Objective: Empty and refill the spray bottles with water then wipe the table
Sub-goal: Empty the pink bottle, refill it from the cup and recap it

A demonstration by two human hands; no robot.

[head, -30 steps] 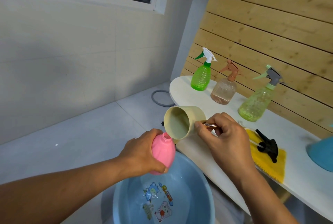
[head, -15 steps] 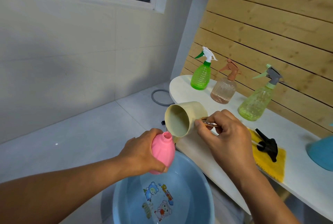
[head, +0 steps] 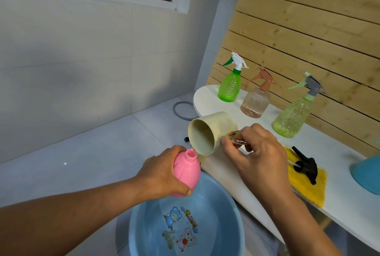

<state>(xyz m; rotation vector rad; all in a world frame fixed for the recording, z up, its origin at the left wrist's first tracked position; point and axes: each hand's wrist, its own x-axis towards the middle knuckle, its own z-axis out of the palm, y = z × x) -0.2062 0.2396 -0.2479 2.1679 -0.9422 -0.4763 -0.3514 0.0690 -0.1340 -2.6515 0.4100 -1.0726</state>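
Note:
My left hand (head: pixel 162 175) grips a pink bottle (head: pixel 187 173) with no cap, tilted, its open neck up over the blue basin (head: pixel 230 214). My right hand (head: pixel 255 157) holds the shiny handle of a beige cup (head: pixel 209 132), tipped on its side with its lip just above the bottle's neck. The bottle's black trigger head (head: pixel 306 165) lies on a yellow cloth (head: pixel 308 185) on the white table (head: pixel 349 210).
Three spray bottles stand along the wooden wall: a green one (head: pixel 230 85), a peach one (head: pixel 256 101) and a pale green one (head: pixel 292 118). A blue object (head: pixel 368 173) sits at the right edge. A grey ring (head: pixel 181 110) lies on the tiled floor.
The cup has tipped further over and risen slightly, its lip now right above the bottle's neck. My left hand keeps the pink bottle in place.

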